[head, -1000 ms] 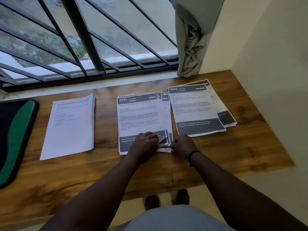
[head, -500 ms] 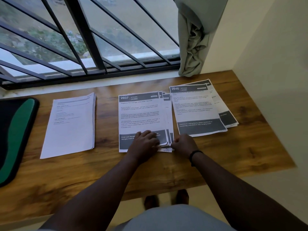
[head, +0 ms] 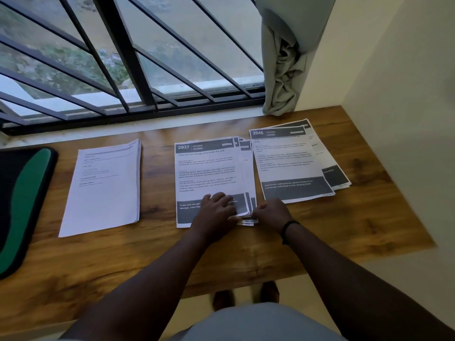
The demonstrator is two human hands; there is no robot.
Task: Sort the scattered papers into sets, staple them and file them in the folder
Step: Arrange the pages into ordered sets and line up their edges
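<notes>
Head view shows the wooden bench (head: 320, 232) carrying three paper sets. On the middle stack (head: 209, 168) (headed 2937) the left hand (head: 216, 212) presses flat to steady it, while the right hand (head: 269, 214) pinches the near-right corners, probably to fan pages.

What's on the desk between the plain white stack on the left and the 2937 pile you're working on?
Nothing: the head view shows only bare wooden desk between the white stack and the 2937 pile.
</notes>
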